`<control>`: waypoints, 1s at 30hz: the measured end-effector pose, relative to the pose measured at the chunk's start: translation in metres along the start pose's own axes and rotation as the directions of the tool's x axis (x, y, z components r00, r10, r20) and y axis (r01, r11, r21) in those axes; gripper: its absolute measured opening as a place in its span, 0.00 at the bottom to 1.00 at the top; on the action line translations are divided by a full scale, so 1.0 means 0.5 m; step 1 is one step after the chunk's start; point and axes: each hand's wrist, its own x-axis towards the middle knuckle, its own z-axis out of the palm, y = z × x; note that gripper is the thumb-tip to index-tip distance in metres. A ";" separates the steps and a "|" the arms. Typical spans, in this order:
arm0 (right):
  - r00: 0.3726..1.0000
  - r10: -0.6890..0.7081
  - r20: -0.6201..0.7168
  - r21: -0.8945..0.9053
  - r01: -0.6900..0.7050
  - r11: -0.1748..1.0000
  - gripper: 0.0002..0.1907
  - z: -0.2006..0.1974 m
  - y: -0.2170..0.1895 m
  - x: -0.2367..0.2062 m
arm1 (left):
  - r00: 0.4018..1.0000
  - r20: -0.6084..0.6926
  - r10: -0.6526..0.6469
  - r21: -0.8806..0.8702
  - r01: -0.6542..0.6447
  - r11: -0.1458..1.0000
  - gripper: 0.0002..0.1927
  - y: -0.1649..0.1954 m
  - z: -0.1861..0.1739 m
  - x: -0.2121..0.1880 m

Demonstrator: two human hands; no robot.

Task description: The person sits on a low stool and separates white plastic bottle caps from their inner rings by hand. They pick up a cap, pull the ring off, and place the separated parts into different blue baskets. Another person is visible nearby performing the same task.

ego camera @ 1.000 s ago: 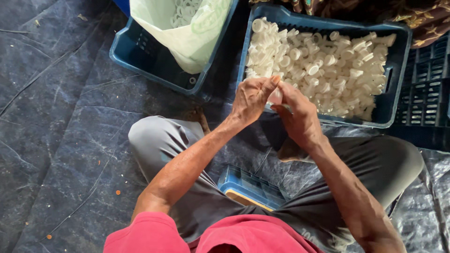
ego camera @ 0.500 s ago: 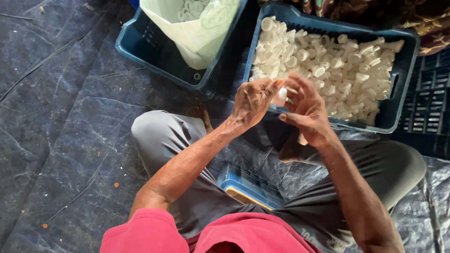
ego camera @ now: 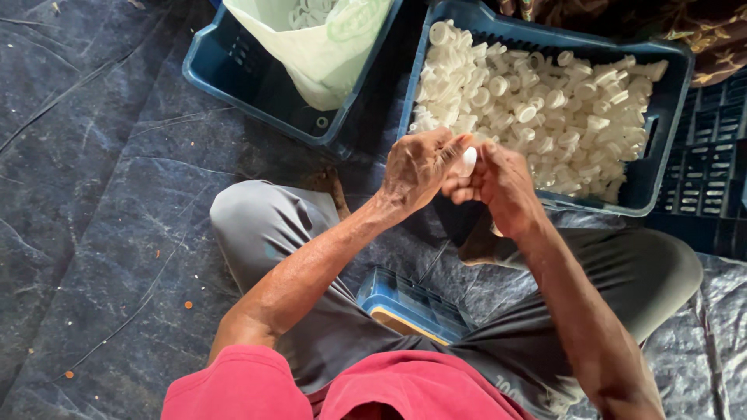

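Both hands meet in front of the person's chest, closed together on one small white plastic piece [ego camera: 468, 159]; the left hand [ego camera: 416, 167] curls its fingers around the piece from the left side, and the right hand [ego camera: 502, 183] presses against it from the right, thumb and fingers bent; only the upper end of the piece shows between the fingertips, and the rest is hidden, so its full shape cannot be told.

Position of the piece: above the near edge of the right blue crate [ego camera: 661, 155], over the gap between the person's raised knees; the crate stands on the dark tarpaulin floor [ego camera: 93, 194] and is filled nearly to its rim with a heap of white plastic pieces [ego camera: 545, 101] of the same kind.

A second blue crate [ego camera: 233, 74] stands just beside the first, toward the left; a pale translucent bag [ego camera: 319, 47] sits inside it, holding more white parts.

A smaller blue container [ego camera: 405, 299] lies on the floor between the person's legs, near the lap; the person wears grey trousers [ego camera: 264, 225] and a red shirt [ego camera: 241, 389].
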 end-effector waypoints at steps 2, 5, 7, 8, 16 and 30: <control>0.999 -0.010 0.042 -0.063 0.013 0.998 0.17 0.001 -0.002 0.005 | 1.000 0.012 0.000 0.019 0.000 1.000 0.29 0.002 0.000 -0.001; 0.995 0.016 -0.095 -0.127 -0.028 0.992 0.19 -0.005 -0.003 0.005 | 0.999 0.031 -0.028 0.017 0.027 0.999 0.30 0.002 -0.005 -0.001; 0.995 0.008 -0.097 -0.027 -0.011 1.000 0.20 -0.012 0.000 0.003 | 0.999 0.020 -0.027 -0.007 0.027 1.000 0.30 0.000 -0.009 -0.001; 0.995 0.004 -0.099 0.021 -0.002 1.000 0.20 -0.016 0.002 0.002 | 1.000 0.013 -0.026 -0.020 0.026 0.999 0.30 -0.001 -0.010 -0.001; 0.982 -0.189 0.022 -0.348 0.184 0.919 0.28 0.013 -0.012 0.000 | 0.999 0.011 -0.034 0.000 0.034 0.999 0.29 -0.008 -0.002 0.001; 0.952 -0.304 -0.029 -0.370 0.273 0.888 0.19 0.036 -0.009 0.004 | 0.985 0.018 -0.172 -0.069 0.173 0.982 0.31 -0.038 0.012 0.002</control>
